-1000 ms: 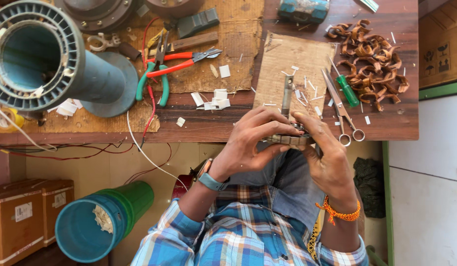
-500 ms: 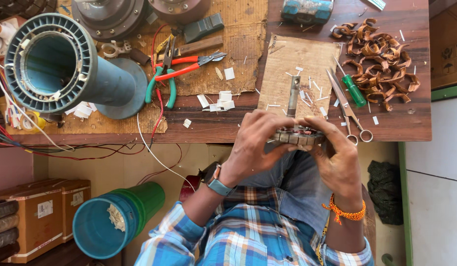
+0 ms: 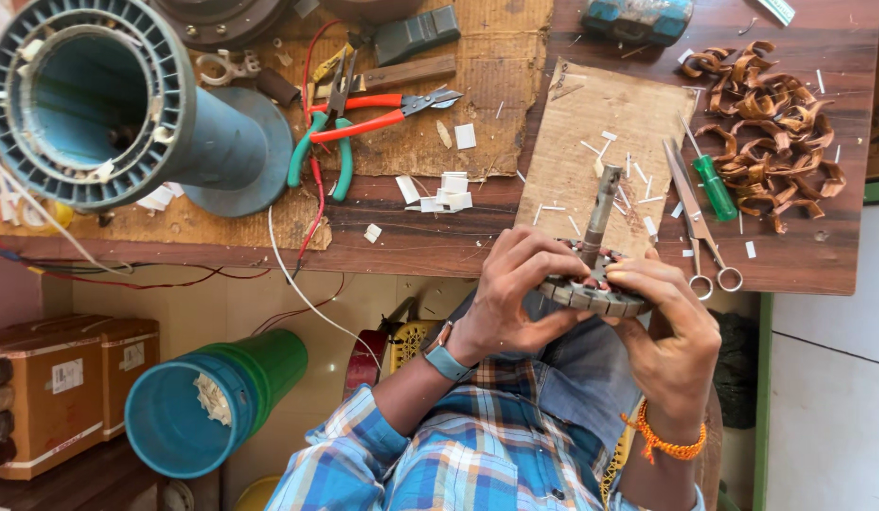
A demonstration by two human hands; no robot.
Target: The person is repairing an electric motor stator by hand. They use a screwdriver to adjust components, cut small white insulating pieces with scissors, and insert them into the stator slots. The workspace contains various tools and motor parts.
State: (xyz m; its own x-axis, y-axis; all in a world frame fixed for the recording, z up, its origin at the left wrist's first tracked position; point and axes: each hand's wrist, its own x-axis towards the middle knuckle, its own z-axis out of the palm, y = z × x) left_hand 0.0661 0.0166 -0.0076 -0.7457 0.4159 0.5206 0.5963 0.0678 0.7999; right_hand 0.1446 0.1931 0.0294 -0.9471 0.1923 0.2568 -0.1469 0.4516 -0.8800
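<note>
1. The round metal motor part [image 3: 591, 293] with a shaft sticking up sits in both hands, just in front of the table edge, over the person's lap.
2. The left hand [image 3: 520, 289] wraps its fingers tight around the part's left side.
3. The right hand [image 3: 671, 331] holds the right side, fingers curled over the rim. Its fingertips may be pressing into the slots, but that is hard to see.
4. Scissors [image 3: 697, 222] and a green screwdriver [image 3: 712, 185] lie on the wooden table [image 3: 818, 255] just beyond the part.
5. A heap of curly copper strips [image 3: 771, 132] lies further right.
6. Red and green pliers [image 3: 354, 123] and a big blue tube [image 3: 108, 109] lie well away on the left.
</note>
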